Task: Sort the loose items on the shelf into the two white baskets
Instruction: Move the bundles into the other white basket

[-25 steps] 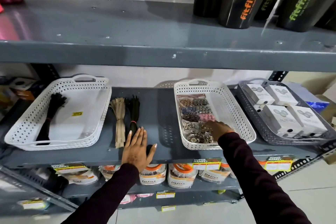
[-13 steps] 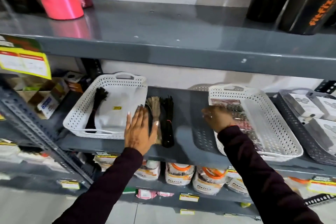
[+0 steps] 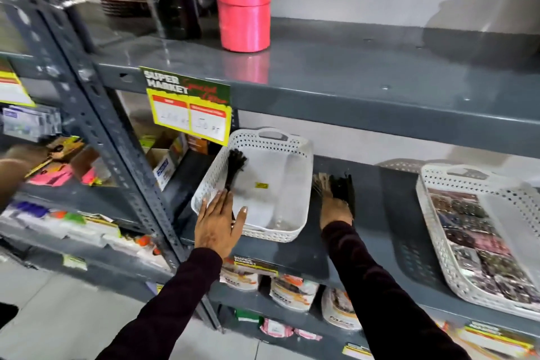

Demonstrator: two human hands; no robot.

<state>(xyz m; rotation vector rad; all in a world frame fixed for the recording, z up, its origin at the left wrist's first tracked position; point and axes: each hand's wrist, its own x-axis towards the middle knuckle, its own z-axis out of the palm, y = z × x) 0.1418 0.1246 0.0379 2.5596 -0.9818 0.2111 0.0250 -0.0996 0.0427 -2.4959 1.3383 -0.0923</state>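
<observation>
Hands reaching onto a grey metal shelf (image 3: 380,213) that carries two white perforated baskets.
Left basket (image 3: 295,184), near the shelf's left end, holds one black bundle (image 3: 233,168) and a small yellow tag. Left hand (image 3: 219,225) lies flat, fingers spread, on its front left corner, gripping nothing. Right hand (image 3: 336,209) covers the loose black and tan bundles (image 3: 336,184) just right of that basket; whether it grips them cannot be told. Right basket (image 3: 432,207), at the shelf's right end, holds rows of small packets (image 3: 479,242).
</observation>
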